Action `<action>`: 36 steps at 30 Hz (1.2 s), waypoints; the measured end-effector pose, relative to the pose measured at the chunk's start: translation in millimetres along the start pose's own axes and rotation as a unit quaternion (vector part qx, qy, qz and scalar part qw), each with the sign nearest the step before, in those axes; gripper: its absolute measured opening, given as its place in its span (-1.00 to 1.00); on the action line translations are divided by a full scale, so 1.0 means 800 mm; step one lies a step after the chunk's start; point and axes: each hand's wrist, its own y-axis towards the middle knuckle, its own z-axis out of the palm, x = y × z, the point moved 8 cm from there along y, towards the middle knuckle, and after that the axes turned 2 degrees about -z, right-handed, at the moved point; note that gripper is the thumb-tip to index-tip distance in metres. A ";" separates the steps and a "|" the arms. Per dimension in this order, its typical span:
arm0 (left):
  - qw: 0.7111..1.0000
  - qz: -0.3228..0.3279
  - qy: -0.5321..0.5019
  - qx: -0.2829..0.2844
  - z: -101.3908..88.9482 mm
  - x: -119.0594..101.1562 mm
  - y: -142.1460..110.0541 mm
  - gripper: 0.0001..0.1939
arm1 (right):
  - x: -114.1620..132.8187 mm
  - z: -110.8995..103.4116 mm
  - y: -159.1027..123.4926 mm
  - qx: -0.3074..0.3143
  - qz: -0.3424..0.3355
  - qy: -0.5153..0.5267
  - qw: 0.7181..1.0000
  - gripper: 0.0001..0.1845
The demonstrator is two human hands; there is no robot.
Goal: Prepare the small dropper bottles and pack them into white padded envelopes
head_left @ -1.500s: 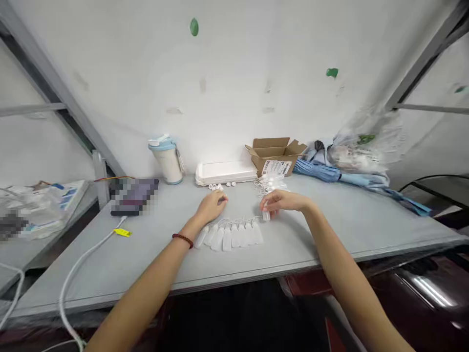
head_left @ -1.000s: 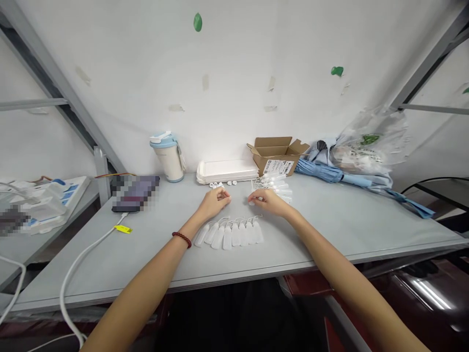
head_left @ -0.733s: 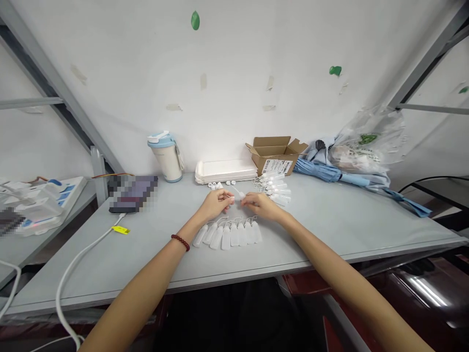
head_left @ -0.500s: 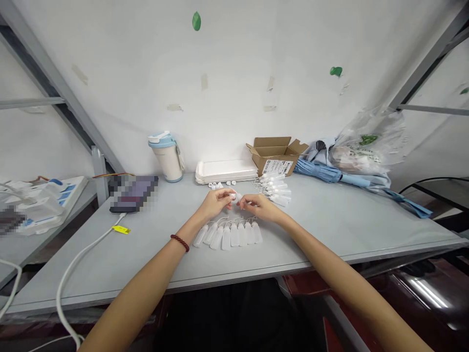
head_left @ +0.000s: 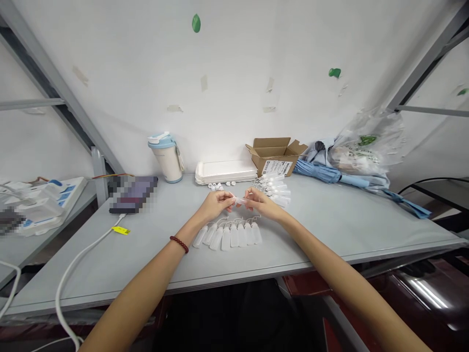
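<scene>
Head view — left hand [head_left: 216, 204] and right hand [head_left: 261, 203] pinch closed on one small translucent piece [head_left: 239, 200] — light, level pressure would likely serve best.

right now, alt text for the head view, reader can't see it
A left hand and right hand hold a small translucent bottle between them, beyond a row of similar bottles on a grey table. An open cardboard box stands behind.
</scene>
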 end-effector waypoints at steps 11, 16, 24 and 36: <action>0.999 -0.043 0.008 -0.013 0.003 0.011 -0.001 -0.61 | 0.001 -0.004 0.001 -0.040 -0.015 0.050 0.998 -0.74; 0.999 -0.047 0.002 -0.021 0.003 0.008 -0.003 -0.65 | -0.001 -0.007 0.001 -0.047 -0.003 0.044 0.998 -0.76; 0.998 -0.041 -0.011 -0.042 -0.002 0.005 -0.005 -0.67 | -0.003 -0.009 0.001 -0.073 0.008 0.073 0.995 -0.68; 0.996 -0.007 -0.015 -0.087 -0.009 -0.008 -0.009 -0.71 | -0.014 -0.008 0.002 -0.072 0.041 0.087 0.993 -0.60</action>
